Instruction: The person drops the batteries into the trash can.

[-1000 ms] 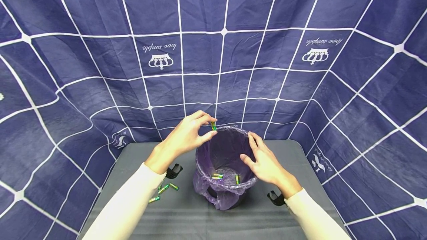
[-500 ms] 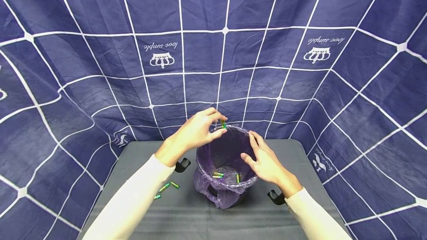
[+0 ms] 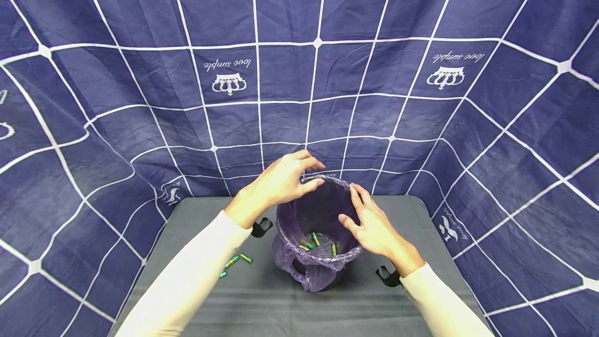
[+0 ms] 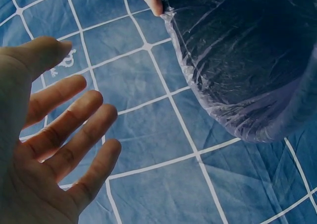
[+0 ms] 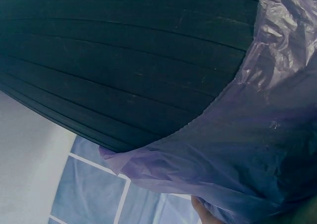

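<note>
My left hand (image 3: 285, 178) hovers over the left rim of a dark trash can (image 3: 323, 207) lined with a purple plastic bag (image 3: 311, 272). Its fingers are spread and hold nothing, as the left wrist view also shows of that hand (image 4: 64, 140). On the can's right side, my right hand (image 3: 374, 228) rests on the bagged rim, fingers fairly straight and thumb out over the opening. Inside at the bottom lie several green-and-gold batteries (image 3: 316, 239). The right wrist view is filled by the can's ribbed outer wall (image 5: 124, 75) and the overhanging bag (image 5: 237, 135).
More batteries (image 3: 245, 259) lie on the grey table (image 3: 262, 306) to the left of the can, partly behind my left sleeve (image 3: 192, 274). Blue cloth with white lines (image 3: 285, 77) walls in the back and sides. Black straps (image 3: 388, 277) show beside both wrists.
The left hand moved right over the can with a battery, then let it go. Another battery now lies on the can's bottom. The right hand stayed on the rim.
</note>
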{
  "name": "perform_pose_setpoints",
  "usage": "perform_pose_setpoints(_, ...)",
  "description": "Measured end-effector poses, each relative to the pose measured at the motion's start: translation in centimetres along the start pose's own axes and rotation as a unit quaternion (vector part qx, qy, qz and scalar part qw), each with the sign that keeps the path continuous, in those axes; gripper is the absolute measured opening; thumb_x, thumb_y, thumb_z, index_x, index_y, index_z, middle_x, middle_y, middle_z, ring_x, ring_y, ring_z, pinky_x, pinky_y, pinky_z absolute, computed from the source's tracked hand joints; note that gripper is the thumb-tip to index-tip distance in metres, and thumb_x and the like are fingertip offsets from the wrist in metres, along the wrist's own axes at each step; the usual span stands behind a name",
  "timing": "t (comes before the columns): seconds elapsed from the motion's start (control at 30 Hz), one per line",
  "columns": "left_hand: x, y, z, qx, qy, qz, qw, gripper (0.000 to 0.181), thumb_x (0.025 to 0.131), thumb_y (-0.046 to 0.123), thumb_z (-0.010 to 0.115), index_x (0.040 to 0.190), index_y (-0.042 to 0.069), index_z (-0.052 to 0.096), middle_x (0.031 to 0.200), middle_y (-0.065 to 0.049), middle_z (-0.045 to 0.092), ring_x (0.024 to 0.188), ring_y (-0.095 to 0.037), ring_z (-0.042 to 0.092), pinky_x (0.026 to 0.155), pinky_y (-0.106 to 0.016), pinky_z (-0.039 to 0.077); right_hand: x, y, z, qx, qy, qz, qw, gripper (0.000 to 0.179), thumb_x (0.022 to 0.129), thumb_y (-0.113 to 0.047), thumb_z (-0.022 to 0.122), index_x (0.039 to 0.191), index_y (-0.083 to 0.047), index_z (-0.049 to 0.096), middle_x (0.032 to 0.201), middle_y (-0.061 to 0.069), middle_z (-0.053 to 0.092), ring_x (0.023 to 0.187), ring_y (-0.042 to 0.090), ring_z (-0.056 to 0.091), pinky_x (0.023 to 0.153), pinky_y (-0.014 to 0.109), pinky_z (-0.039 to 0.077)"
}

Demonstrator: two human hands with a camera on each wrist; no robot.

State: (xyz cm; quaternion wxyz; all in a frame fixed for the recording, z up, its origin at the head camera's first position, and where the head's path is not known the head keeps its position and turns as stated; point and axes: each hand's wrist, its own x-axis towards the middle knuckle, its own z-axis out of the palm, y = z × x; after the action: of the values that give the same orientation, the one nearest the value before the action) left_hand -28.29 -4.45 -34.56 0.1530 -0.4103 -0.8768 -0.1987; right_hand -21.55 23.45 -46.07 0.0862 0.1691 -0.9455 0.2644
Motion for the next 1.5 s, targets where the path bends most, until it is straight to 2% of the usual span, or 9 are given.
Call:
perform_pose_setpoints(0.33,-1.5,-0.5,-0.3,0.021,0.02,-0.007,0.9996,0.031,0.107,0.032,0.086,0.132,0.013,0.086,0.12,-0.004,0.081,0.102,-0.022,0.08,0.096,-0.045,0.068,0.2,0.0,-0.1,-0.003,0.011,-0.005,0.9999,0.086,0.115,-0.036,0.069,0.179,0.008,0.033,0.186,0.029,0.035,0.166,0.056,0.049,0.132,0.075,0.044)
perform_pose_setpoints(0.57,-3.5,-1.5,0.0,0.019,0.034,-0.021,0.999,0.03,0.106,0.031,0.087,0.13,0.013,0.087,0.122,-0.005,0.083,0.109,-0.026,0.084,0.099,-0.048,0.068,0.3,0.1,-0.1,0.001,0.006,0.002,1.0,0.089,0.113,-0.037,0.07,0.18,0.007,0.03,0.187,0.03,0.033,0.168,0.056,0.046,0.134,0.074,0.042)
perform_pose_setpoints(0.8,-6.2,-2.7,0.4,0.021,0.048,-0.046,0.9975,0.031,0.106,0.033,0.087,0.131,0.015,0.087,0.126,-0.003,0.083,0.114,-0.028,0.086,0.097,-0.05,0.069,0.1,0.2,-0.1,0.0,0.004,0.004,1.0,0.089,0.113,-0.036,0.07,0.18,0.007,0.03,0.187,0.029,0.032,0.168,0.055,0.046,0.134,0.074,0.041)
perform_pose_setpoints(1.13,-10.2,-4.6,1.4,-0.003,0.082,-0.07,0.9942,0.028,0.103,0.023,0.09,0.13,0.016,0.087,0.12,-0.002,0.083,0.107,-0.023,0.083,0.097,-0.047,0.068,-0.1,0.2,-0.1,0.0,0.006,0.001,1.0,0.089,0.113,-0.036,0.071,0.179,0.008,0.031,0.187,0.029,0.033,0.169,0.054,0.045,0.134,0.074,0.042)
perform_pose_setpoints(1.33,-12.6,-5.7,2.5,-0.022,0.089,-0.099,0.9908,0.025,0.103,0.019,0.089,0.128,0.017,0.087,0.119,0.001,0.083,0.108,-0.023,0.083,0.095,-0.046,0.068,0.0,0.0,0.0,0.002,0.01,-0.003,0.9999,0.089,0.113,-0.036,0.071,0.179,0.008,0.032,0.187,0.029,0.034,0.168,0.055,0.047,0.133,0.074,0.043)
perform_pose_setpoints(1.5,-15.0,-6.7,4.1,-0.019,0.094,-0.131,0.9867,0.025,0.104,0.021,0.089,0.129,0.019,0.087,0.12,0.002,0.083,0.107,-0.022,0.083,0.091,-0.049,0.067,0.0,-0.1,0.1,0.002,0.009,-0.006,0.9999,0.088,0.113,-0.036,0.071,0.179,0.009,0.032,0.186,0.03,0.035,0.167,0.056,0.047,0.132,0.075,0.043)
